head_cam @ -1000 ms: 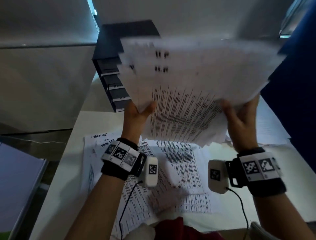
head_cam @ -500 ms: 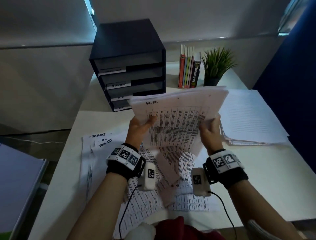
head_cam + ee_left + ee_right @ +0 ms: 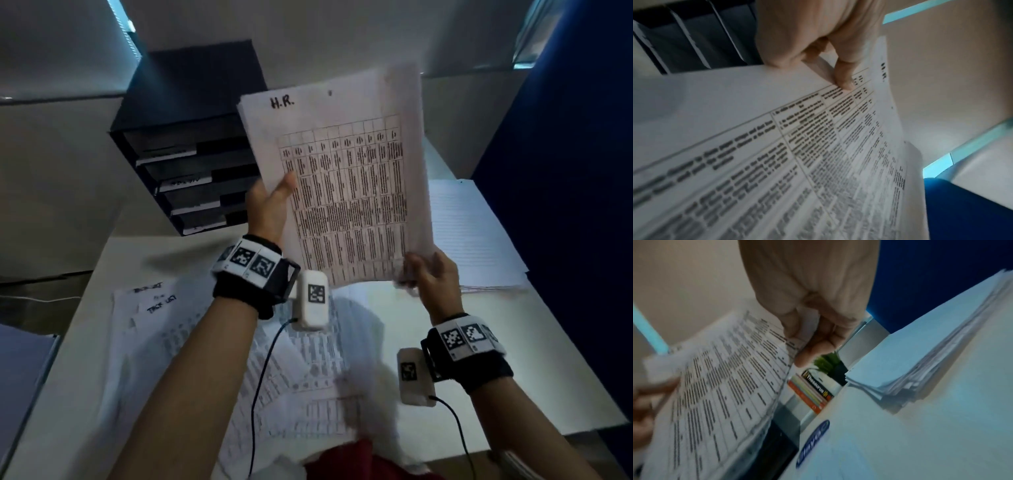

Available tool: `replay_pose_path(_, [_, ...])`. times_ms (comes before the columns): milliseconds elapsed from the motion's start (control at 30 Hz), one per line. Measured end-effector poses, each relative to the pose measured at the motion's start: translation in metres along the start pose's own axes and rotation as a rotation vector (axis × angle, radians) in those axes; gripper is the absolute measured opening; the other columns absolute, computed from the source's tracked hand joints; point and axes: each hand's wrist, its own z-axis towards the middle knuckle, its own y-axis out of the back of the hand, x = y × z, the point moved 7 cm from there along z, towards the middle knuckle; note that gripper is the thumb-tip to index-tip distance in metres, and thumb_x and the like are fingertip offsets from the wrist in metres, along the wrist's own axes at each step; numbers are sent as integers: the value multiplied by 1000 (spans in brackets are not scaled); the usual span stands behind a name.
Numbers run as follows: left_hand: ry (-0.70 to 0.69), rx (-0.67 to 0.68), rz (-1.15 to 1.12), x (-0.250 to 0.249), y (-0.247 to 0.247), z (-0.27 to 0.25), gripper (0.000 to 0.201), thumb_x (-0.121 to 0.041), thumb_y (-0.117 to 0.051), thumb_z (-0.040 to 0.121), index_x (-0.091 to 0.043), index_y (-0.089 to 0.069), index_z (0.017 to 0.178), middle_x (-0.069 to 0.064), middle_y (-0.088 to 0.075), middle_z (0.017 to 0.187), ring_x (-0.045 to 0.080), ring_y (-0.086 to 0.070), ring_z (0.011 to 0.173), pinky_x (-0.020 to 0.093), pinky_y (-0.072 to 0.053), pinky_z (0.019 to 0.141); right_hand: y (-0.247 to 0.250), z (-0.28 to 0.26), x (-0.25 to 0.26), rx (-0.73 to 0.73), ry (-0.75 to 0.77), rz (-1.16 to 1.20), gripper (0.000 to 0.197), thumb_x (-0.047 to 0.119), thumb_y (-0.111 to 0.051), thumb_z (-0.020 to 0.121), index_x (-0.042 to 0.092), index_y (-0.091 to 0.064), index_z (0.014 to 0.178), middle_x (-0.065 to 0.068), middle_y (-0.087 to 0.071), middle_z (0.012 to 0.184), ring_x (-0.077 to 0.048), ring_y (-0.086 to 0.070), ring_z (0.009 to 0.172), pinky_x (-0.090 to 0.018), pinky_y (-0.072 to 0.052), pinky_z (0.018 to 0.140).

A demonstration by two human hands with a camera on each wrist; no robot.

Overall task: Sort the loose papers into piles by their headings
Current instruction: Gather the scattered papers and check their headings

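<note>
I hold a sheaf of printed papers (image 3: 346, 185) upright over the desk; the top sheet is headed "H.R." and carries a table. My left hand (image 3: 270, 205) grips its left edge with the thumb on the front, as the left wrist view shows on the same sheaf (image 3: 777, 146). My right hand (image 3: 428, 274) pinches the lower right corner; in the right wrist view the papers (image 3: 719, 386) curve under that hand's fingers (image 3: 809, 353). Loose sheets headed "Task list" (image 3: 154, 308) lie fanned on the desk below. A neat pile of papers (image 3: 472, 236) sits at the right.
A black drawer unit (image 3: 191, 164) with labelled drawers stands at the back left of the white desk (image 3: 513, 377). Books (image 3: 812, 394) and a small plant (image 3: 826, 363) stand behind the held sheaf. A blue partition (image 3: 565, 171) borders the right side.
The sheaf has turned from lying nearly flat to standing upright. My right hand slid down to its lower right corner; my left hand kept its grip on the left edge.
</note>
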Motion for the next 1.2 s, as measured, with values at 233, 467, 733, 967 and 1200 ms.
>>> replay_pose_path(233, [235,255,378,87,-106,-8,15,-3,-55,89,-6,-51,104,17,-60,107,24,-58,94,40,-49,86,90,37,-23,-235,-133,186,24,0,-43,94,16,-49,77,-8,-42,61,-5,-44,31,-19,-37,35])
replay_pose_path(467, [317,346,717,172,-162,-22,21,-7,-54,88,-1,-58,108,17,-62,116,30,-59,107,36,-46,89,151,73,-91,-319,-348,-9,27,-6,-29,88,8,-46,104,-16,-50,95,-16,-44,50,-16,-39,34])
replay_pose_path(733, [435,417,966,208,-173,-36,45,-20,-56,88,-5,-46,129,13,-45,133,30,-49,117,34,-44,98,167,88,-121,-286,-521,-366,51,-9,-41,84,1,-39,134,-23,-49,127,-41,-56,102,-34,-52,62])
replay_pose_path(967, [426,495,949,203,-146,-40,49,-30,-49,93,-13,-40,138,18,-28,143,30,-42,125,28,-34,103,140,72,-96,-288,-424,-569,57,-6,-50,82,-5,-30,136,-24,-18,142,-44,-40,118,-38,-34,102])
replay_pose_path(1200, [371,144,952,166,5,-19,26,-21,-53,90,-7,-60,111,17,-54,123,31,-54,110,35,-44,96,10,33,-62,164,-173,-582,28,5,-55,86,-1,-59,114,-21,-45,126,-30,-49,111,-22,-33,85])
